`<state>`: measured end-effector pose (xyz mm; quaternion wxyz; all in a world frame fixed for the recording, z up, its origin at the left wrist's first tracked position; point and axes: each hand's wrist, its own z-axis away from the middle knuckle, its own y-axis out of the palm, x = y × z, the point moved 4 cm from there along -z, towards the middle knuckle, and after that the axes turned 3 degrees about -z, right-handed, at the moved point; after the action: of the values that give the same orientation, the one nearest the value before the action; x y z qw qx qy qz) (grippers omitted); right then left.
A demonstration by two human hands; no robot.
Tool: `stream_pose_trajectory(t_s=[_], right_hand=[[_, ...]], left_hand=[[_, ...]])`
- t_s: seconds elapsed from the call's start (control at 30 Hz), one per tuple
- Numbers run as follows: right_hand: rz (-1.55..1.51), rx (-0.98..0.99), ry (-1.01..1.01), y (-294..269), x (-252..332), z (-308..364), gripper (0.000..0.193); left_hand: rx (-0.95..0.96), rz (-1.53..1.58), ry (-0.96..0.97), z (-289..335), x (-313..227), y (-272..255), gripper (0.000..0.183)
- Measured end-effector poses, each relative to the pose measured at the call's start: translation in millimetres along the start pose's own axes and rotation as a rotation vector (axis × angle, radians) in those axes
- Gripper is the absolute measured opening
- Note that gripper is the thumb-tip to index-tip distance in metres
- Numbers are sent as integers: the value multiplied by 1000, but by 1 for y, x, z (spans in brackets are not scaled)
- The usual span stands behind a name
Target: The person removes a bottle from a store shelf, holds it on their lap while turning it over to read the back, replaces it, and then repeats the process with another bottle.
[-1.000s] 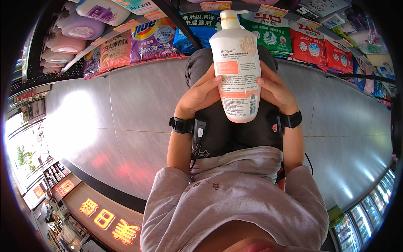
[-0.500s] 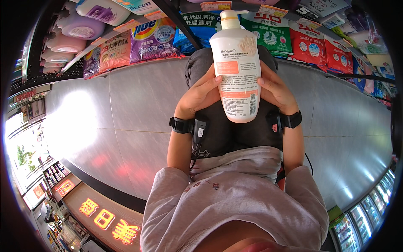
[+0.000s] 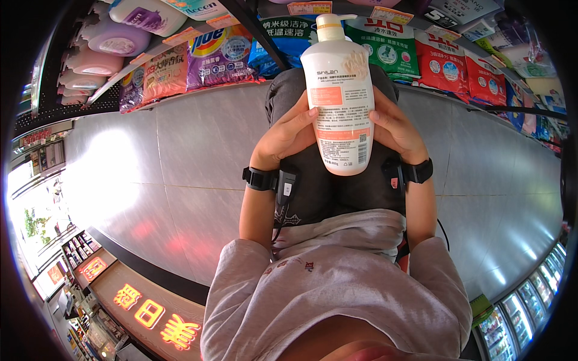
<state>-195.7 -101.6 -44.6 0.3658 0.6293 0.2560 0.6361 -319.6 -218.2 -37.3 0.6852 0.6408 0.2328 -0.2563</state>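
Observation:
Between my two hands is a large white pump bottle of shower gel (image 3: 340,114), its cream pump top pointing away from me and its printed label facing up. My left hand (image 3: 288,133) grips its left side, the thumb resting on the front edge. On the opposite side my right hand (image 3: 398,129) holds it the same way, thumb on the edge of the label. The other fingers of both hands are hidden behind the bottle. It is held above my knees in dark trousers (image 3: 325,192).
Shelves ahead carry bags of detergent, among them a purple bag (image 3: 220,57), a green bag (image 3: 385,51) and a red bag (image 3: 442,63). Lilac and pink bottles (image 3: 117,36) stand at far left. Grey floor tiles (image 3: 205,144) surround me. A wooden counter (image 3: 114,271) with lit signs is at lower left, glass-door coolers (image 3: 512,319) at lower right.

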Motion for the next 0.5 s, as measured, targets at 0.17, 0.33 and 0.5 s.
stream_pose_trajectory(t_s=[0.17, 0.33, 0.5], right_hand=[[-2, 3, 4, 1, 1, 0, 63], [2, 3, -2, 0, 0, 0, 63], [3, -2, -2, 0, 0, 0, 62]], left_hand=[[0, 3, -6, 0, 1, -2, 63], [3, 0, -8, 0, 0, -1, 63], [1, 5, -8, 0, 1, -1, 64]])
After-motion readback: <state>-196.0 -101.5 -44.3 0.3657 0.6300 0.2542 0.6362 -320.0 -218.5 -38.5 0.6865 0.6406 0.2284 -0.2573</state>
